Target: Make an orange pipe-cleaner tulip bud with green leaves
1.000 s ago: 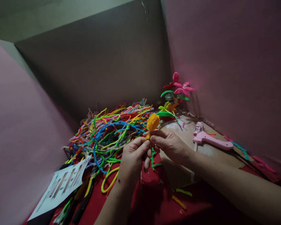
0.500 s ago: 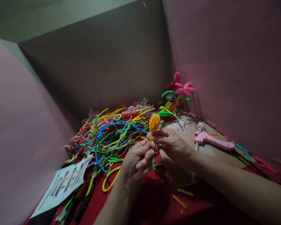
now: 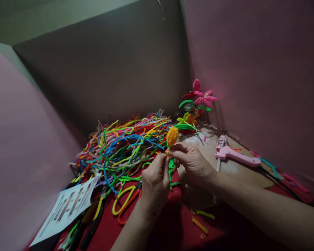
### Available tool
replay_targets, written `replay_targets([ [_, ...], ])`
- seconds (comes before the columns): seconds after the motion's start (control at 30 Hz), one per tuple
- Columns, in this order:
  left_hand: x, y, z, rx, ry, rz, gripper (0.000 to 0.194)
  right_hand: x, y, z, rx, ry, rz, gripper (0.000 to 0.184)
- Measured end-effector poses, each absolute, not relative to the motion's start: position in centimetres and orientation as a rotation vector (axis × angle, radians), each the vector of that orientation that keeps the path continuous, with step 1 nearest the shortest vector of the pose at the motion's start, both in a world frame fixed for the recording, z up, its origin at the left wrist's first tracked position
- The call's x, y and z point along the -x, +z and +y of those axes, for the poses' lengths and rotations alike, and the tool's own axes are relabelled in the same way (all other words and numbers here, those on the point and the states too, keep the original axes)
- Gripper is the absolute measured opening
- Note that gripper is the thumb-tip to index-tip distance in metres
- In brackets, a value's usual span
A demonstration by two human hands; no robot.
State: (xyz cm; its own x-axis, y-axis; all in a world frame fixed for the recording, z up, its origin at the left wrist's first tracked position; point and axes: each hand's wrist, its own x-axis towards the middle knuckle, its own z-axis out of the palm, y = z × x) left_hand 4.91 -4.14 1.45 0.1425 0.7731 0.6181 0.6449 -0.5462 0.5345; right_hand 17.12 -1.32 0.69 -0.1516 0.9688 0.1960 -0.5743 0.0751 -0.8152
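An orange pipe-cleaner flower bud [image 3: 172, 136] stands upright between my two hands, just above their fingertips. My left hand [image 3: 155, 179] is closed, its thumb and fingers pinching the thin stem end beneath the bud. From the right, my right hand [image 3: 195, 162] grips the same stem right under the bud with thumb and forefinger. The lower part of the stem is hidden by the fingers. Scissors with yellow and orange handles [image 3: 123, 200] lie on the red cloth [image 3: 172, 223] left of my left wrist.
A heap of colourful pipe cleaners [image 3: 131, 146] fills the back left. At right, a pink glue gun [image 3: 232, 155] rests on a board [image 3: 199, 143]. Pink pipe-cleaner flowers [image 3: 205, 98] stand behind. Black-and-yellow pliers [image 3: 94, 219] and a printed sheet [image 3: 68, 209] lie front left.
My left hand has turned, its fingers now folded out of sight behind the thumb side. More of the scissor handles shows. The bud stays at nearly the same spot.
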Motion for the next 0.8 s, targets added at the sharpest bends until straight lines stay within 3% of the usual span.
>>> replay_targets([
  [0.47,-3.7,3.0,-3.8,-0.961,0.850,0.631,0.012,-18.0,0.6,-0.8,0.187,1.832,-1.003,0.016],
  [0.63,-3.8,3.1,-3.7,-1.002,0.854,0.628,0.012,-17.9,0.5,-0.7,0.241,1.783,-0.987,0.017],
  [0.8,-4.8,3.3,-4.5,-1.556,1.124,1.136,0.016,-17.4,0.2,-0.6,0.393,1.670,-0.897,0.015],
])
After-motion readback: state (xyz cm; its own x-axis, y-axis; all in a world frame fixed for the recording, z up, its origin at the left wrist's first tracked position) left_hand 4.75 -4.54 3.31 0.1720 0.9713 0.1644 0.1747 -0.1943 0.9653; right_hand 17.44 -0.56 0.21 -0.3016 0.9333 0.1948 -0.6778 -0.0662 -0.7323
